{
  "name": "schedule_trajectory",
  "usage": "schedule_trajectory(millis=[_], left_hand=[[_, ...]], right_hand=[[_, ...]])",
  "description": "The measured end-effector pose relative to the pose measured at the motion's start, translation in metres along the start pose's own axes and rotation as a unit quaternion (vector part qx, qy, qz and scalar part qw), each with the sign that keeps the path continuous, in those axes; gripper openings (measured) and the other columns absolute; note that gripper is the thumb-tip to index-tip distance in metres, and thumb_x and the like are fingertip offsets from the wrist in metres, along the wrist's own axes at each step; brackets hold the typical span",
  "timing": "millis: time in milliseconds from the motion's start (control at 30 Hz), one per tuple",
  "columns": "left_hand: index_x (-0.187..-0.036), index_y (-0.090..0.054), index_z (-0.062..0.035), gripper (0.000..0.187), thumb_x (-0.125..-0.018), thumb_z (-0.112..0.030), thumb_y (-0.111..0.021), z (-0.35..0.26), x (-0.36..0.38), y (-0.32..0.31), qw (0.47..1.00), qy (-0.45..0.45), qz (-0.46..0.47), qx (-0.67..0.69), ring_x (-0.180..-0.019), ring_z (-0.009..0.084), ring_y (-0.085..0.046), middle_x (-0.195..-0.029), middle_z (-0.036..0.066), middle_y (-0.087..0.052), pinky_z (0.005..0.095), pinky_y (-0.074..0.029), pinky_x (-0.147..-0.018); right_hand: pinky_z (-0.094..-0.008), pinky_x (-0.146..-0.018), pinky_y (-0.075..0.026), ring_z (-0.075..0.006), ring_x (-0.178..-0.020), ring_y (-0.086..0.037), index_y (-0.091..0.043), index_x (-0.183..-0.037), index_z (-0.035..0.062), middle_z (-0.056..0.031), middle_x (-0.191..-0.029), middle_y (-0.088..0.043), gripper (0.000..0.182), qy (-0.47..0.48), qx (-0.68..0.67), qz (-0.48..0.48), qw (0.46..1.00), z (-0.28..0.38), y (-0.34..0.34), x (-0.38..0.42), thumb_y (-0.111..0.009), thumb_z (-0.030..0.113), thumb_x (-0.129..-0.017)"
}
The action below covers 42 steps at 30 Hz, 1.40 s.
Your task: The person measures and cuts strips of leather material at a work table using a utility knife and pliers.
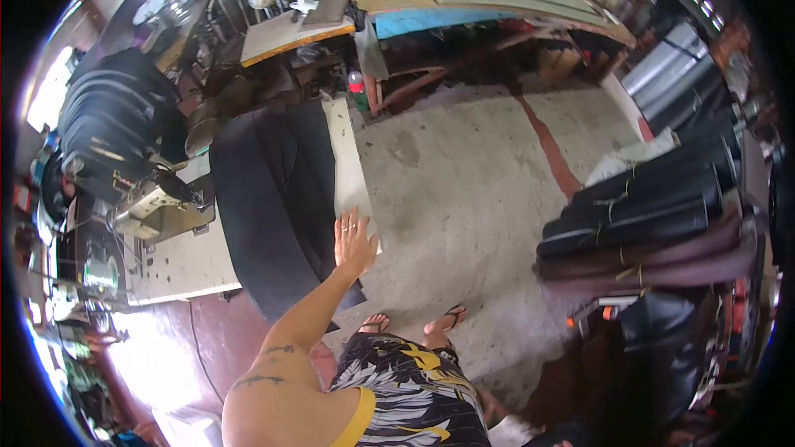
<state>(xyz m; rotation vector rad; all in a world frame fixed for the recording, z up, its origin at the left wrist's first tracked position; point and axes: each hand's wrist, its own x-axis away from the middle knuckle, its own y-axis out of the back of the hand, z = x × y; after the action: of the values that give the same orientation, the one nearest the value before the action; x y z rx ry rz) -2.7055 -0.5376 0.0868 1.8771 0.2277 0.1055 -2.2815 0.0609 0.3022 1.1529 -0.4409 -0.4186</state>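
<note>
Black sheet (261, 190) over white tabletop (350, 170), just beside left grip (354, 243).

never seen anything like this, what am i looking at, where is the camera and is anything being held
There is no robot here, just a person working with bare hands. The single picture comes from a camera worn on the head, looking forward and down, so the round, bent view is its lens.

The left hand is spread flat by the edge of a white table, beside dark sheet material that hangs over the table's near edge. I see nothing held in it, and I can't make out the right hand.

What looks like a sewing machine stands on the left, and tied dark rolls are stacked on the right.
</note>
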Motion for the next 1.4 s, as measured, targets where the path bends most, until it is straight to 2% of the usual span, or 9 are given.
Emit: schedule_trajectory(millis=[133, 167, 333, 467, 667, 867, 1200, 1267, 1400], left_hand=[[-0.142, -0.047, -0.009, 0.059, -0.093, -0.036, -0.064, -0.02, -0.004, -0.01, 0.998, 0.067, -0.017, -0.005, -0.152, 0.0382, -0.022, -0.162, 0.017, -0.032, 0.0568, -0.015, -0.124], [-0.141, -0.048, -0.0088, 0.058, -0.092, -0.036, -0.064, -0.023, -0.006, -0.014, 0.996, 0.085, -0.02, -0.033, -0.152, 0.0381, -0.023, -0.161, 0.016, -0.034, 0.0589, -0.015, -0.123], [-0.126, -0.056, -0.0038, 0.045, -0.091, -0.031, -0.066, -0.042, -0.018, -0.031, 0.98, 0.167, -0.107, 0.007, -0.149, 0.0384, -0.029, -0.156, 0.018, -0.041, 0.058, -0.017, -0.123], [-0.124, -0.056, -0.0025, 0.043, -0.091, -0.028, -0.067, -0.058, -0.025, -0.029, 0.971, 0.192, -0.144, -0.021, -0.147, 0.0385, -0.033, -0.151, 0.019, -0.046, 0.0565, -0.019, -0.122], [-0.121, -0.059, -0.0037, 0.044, -0.088, -0.031, -0.071, -0.061, -0.111, -0.02, 0.959, 0.244, -0.147, -0.017, -0.126, 0.0402, -0.046, -0.128, 0.021, -0.054, 0.0525, -0.036, -0.108], [-0.121, -0.059, -0.0018, 0.046, -0.088, -0.031, -0.071, -0.035, -0.255, -0.037, 0.936, 0.278, -0.21, -0.053, -0.13, 0.0414, -0.044, -0.139, 0.021, -0.049, 0.0539, -0.033, -0.112], [-0.112, -0.064, -0.0043, 0.032, -0.091, -0.028, -0.066, -0.112, -0.381, -0.066, 0.946, 0.249, -0.134, 0.161, -0.124, 0.0425, -0.054, -0.131, 0.023, -0.058, 0.054, -0.045, -0.104], [-0.101, -0.067, -0.0039, 0.027, -0.092, -0.03, -0.063, -0.147, -0.42, -0.079, 0.923, 0.251, -0.037, 0.288, -0.095, 0.0424, -0.065, -0.102, 0.022, -0.069, 0.0512, -0.052, -0.084], [-0.105, -0.069, -0.006, 0.031, -0.095, -0.035, -0.062, -0.212, -0.518, -0.065, 0.898, 0.122, 0.055, 0.419, -0.089, 0.0378, -0.069, -0.09, 0.02, -0.072, 0.0451, -0.055, -0.077]], right_hand=[[-0.0234, -0.056, -0.053, -0.0095, -0.058, -0.057, -0.067, -0.093, -0.0021, -0.0036, -0.073, -0.063, 0.01, 0.044, -0.417, 0.04, 0.907, -0.019, -0.127, -0.176, -0.071, 0.0, -0.084], [-0.0272, -0.062, -0.058, -0.0121, -0.064, -0.062, -0.067, -0.093, -0.0046, -0.0048, -0.077, -0.065, 0.01, -0.068, -0.408, 0.048, 0.909, 0.075, -0.111, -0.2, -0.07, -0.002, -0.084], [-0.0259, -0.053, -0.049, -0.0104, -0.066, -0.064, -0.069, -0.101, -0.0003, -0.0037, -0.077, -0.068, 0.016, 0.043, -0.377, 0.269, 0.885, 0.213, -0.172, -0.365, -0.065, 0.014, -0.098], [-0.032, -0.058, -0.051, -0.024, -0.062, -0.066, -0.068, -0.101, 0.0013, -0.0118, -0.075, -0.07, 0.016, 0.328, -0.231, 0.241, 0.884, 0.322, -0.211, -0.451, -0.064, 0.016, -0.097], [-0.0387, -0.068, -0.055, -0.0296, -0.071, -0.068, -0.071, -0.099, 0.0058, -0.0134, -0.079, -0.071, 0.02, 0.434, -0.109, 0.214, 0.868, 0.286, -0.348, -0.592, -0.076, 0.019, -0.085], [-0.0369, -0.076, -0.056, -0.0276, -0.084, -0.07, -0.069, -0.1, 0.0038, -0.0093, -0.091, -0.073, 0.02, 0.015, -0.016, 0.379, 0.925, 0.198, -0.313, -0.665, -0.069, 0.017, -0.086], [-0.0331, -0.066, -0.051, -0.0214, -0.071, -0.063, -0.065, -0.105, 0.0084, -0.006, -0.085, -0.068, 0.018, 0.028, -0.097, 0.426, 0.899, 0.4, -0.307, -0.765, -0.065, 0.022, -0.094], [-0.0324, -0.064, -0.051, -0.0202, -0.069, -0.062, -0.065, -0.105, 0.0093, -0.0054, -0.084, -0.067, 0.017, 0.048, -0.151, 0.462, 0.873, 0.447, -0.336, -0.787, -0.064, 0.024, -0.095], [-0.0308, -0.06, -0.049, -0.0178, -0.064, -0.06, -0.063, -0.107, 0.0112, -0.004, -0.082, -0.065, 0.017, -0.05, -0.422, 0.537, 0.728, 0.598, -0.39, -0.87, -0.063, 0.026, -0.099]])
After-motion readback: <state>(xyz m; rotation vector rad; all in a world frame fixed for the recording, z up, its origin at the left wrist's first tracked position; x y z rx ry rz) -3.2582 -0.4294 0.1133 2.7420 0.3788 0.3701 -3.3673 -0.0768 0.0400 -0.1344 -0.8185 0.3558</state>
